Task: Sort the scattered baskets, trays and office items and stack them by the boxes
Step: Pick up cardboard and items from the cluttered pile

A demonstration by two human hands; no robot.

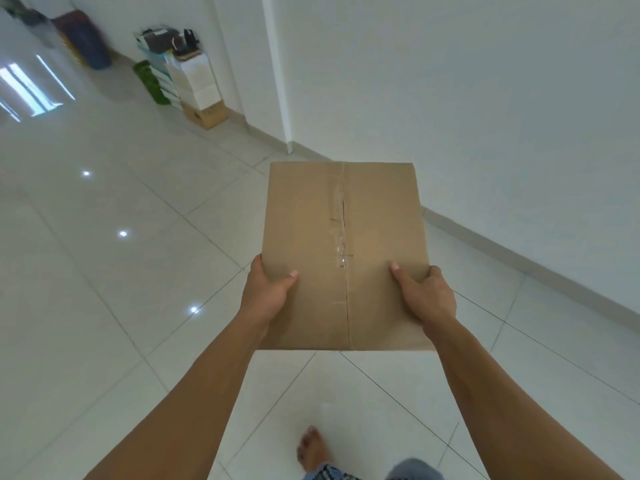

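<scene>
A closed brown cardboard box (318, 237) with a taped seam down its top hangs in mid-air in front of me, above the white tiled floor. My left hand (268, 292) grips its near left edge, thumb on top and fingers hidden underneath. My right hand (427, 294) grips the near right edge the same way. Far off at the upper left, a stack of boxes and office items (194, 81) stands against the wall: a small brown box at the bottom, white boxes above, dark items on top.
A green bag (150, 83) leans beside that stack, and dark bags (85, 39) lie farther along the wall. A white wall with a protruding corner (280, 98) runs along the right. My bare foot (313, 452) is on the glossy tiles below the box.
</scene>
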